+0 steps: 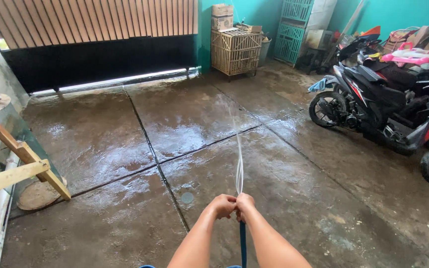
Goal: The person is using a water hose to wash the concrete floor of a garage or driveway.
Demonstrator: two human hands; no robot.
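Note:
My left hand (223, 205) and my right hand (246, 203) are clasped together around the end of a dark blue hose (243, 243) that runs down between my forearms. A thin jet of water (239, 159) shoots up and away from the hands toward the far side of the wet concrete floor (184, 124). The hose tip itself is hidden inside my fingers.
A black and red motorbike (373, 109) stands at the right, with a second one behind it. A wooden frame (21, 164) leans at the left wall. A slatted gate (95, 44) closes the far side, beside a wicker cage (235, 49) and green crates (294, 30).

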